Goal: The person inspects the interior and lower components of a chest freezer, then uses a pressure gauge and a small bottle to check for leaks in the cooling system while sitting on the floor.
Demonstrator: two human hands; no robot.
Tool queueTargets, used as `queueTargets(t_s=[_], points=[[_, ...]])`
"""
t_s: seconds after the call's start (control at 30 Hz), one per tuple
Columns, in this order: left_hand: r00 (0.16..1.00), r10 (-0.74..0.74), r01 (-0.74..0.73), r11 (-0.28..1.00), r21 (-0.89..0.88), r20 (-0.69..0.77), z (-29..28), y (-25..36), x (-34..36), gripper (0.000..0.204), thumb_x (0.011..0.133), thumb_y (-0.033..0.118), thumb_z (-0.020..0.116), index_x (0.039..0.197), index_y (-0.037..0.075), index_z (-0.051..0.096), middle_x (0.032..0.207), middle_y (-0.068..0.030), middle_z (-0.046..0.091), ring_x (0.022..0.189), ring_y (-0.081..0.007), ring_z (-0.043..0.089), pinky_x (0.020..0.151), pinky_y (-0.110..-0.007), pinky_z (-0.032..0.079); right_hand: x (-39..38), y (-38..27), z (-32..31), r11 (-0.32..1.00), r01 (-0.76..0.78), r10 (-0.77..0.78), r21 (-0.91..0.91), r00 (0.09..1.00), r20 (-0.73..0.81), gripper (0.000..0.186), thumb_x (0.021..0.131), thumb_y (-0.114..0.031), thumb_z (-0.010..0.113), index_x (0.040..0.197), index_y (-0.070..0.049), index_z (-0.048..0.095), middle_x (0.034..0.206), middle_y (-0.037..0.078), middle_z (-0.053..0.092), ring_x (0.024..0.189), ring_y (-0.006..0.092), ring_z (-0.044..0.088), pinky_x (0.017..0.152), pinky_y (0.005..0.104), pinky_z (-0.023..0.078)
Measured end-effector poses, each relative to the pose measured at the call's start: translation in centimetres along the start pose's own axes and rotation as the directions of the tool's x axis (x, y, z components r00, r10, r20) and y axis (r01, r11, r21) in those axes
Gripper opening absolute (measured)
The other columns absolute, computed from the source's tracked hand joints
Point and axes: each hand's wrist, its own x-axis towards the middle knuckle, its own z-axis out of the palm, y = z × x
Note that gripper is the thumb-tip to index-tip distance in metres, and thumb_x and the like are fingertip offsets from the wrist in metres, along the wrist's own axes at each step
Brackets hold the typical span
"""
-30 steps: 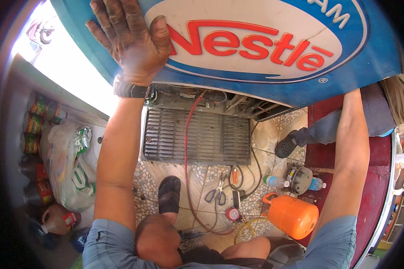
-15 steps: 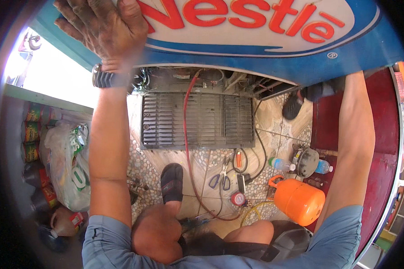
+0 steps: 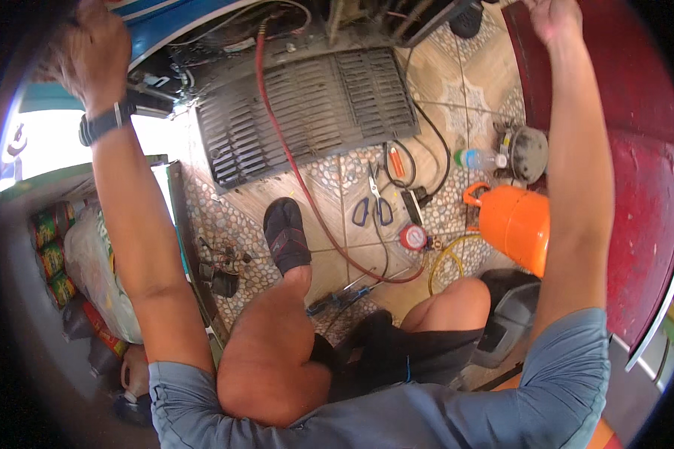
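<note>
At the upper left, my left hand, with a dark watch on the wrist, is against the left end of a blue appliance panel. Its fingers are blurred but look stretched out, not closed on anything. My right hand is at the top edge, beside a dark red panel; its fingertips run out of view, so their hold is hidden. Below the appliance's exposed, dusty underside lies a dark slatted grille on the tiled floor. A red hose crosses it from the appliance toward a red gauge.
Scissors, an orange-handled tool and black cable lie on the floor. An orange gas cylinder, plastic bottle and dusty round metal part stand at right. Shelved goods are at left.
The view has dropped and turned, so the blue panel now shows only at the upper left. My left hand has moved left to the panel's end; my right hand has come into sight.
</note>
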Motion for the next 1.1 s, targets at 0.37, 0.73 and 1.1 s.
queueTargets(t_s=[0.37, 0.73, 1.1], points=[[0.752, 0.118, 0.061, 0.967, -0.246, 0.649, 2.6, 11.1, -25.2, 0.027, 0.099, 0.021, 0.065, 0.122, 0.008, 0.070, 0.132, -0.0169, 0.064, 0.125, -0.0390, 0.058, 0.105, -0.046, 0.047, -49.7, 19.3, -1.6, 0.457, 0.011, 0.693, -0.889, 0.623, 0.363, 0.030, 0.098, -0.025, 0.062, 0.119, -0.003, 0.065, 0.114, 0.023, 0.068, 0.109, 0.0397, 0.067, 0.091, 0.0499, 0.054], [0.291, 0.364, 0.142, 0.898, -0.416, 0.885, 1.2, 16.7, -33.0, 0.023, 0.099, 0.017, 0.063, 0.117, 0.004, 0.068, 0.110, -0.0182, 0.070, 0.095, -0.0363, 0.068, 0.085, -0.042, 0.054, -57.2, 19.1, -2.4, 0.494, 0.056, 0.725, -0.868, 0.524, 0.446, 0.032, 0.093, -0.018, 0.064, 0.122, -0.003, 0.063, 0.122, 0.021, 0.065, 0.119, 0.0387, 0.065, 0.099, 0.0507, 0.054], [0.101, 0.408, 0.271, 0.866, -0.419, 0.907, -0.8, 19.6, -32.8, 0.025, 0.099, 0.021, 0.063, 0.118, 0.005, 0.067, 0.108, -0.0172, 0.070, 0.103, -0.0386, 0.068, 0.090, -0.045, 0.053, -52.1, 21.1, -16.6, 0.083, -0.114, 0.396, -0.990, 0.916, -0.073, 0.039, 0.090, -0.013, 0.067, 0.128, -0.008, 0.060, 0.128, 0.022, 0.061, 0.122, 0.0414, 0.059, 0.100, 0.0475, 0.053]])
